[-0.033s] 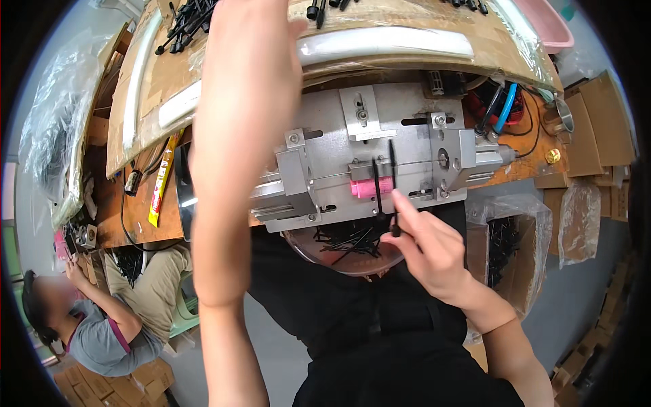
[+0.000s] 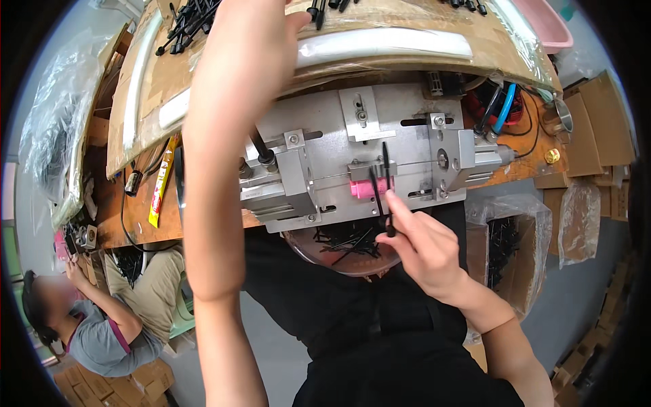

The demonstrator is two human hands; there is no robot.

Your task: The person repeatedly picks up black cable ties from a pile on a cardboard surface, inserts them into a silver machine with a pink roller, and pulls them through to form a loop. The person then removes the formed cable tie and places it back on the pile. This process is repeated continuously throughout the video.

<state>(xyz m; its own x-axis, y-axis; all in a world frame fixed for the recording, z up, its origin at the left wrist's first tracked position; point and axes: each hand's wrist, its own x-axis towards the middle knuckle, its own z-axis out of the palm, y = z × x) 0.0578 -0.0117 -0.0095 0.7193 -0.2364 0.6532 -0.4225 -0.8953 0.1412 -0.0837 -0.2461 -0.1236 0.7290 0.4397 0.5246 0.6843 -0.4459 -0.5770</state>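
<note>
My right hand (image 2: 430,254) is closed in a pinch on two thin black rods with thicker lower ends (image 2: 386,166). The rods point up and away in front of a small pink block (image 2: 363,188) at the near edge of a metal fixture (image 2: 332,152). My left arm reaches across the left part of the fixture. At the top edge, my left hand (image 2: 251,47) is over the cardboard shelf (image 2: 380,71); its thumb sticks out near some black rods (image 2: 319,15), while the other fingers are out of view.
Below the fixture sits a clear bowl (image 2: 308,258) of black rods. More black rods (image 2: 190,24) lie on the shelf at far left. A plastic-lined box (image 2: 536,237) stands at right. Another person (image 2: 102,325) sits at lower left. A yellow packet (image 2: 161,183) lies on the bench.
My left forearm has shifted slightly left, uncovering more of the fixture's left side. My right hand and the rods have moved a little left.
</note>
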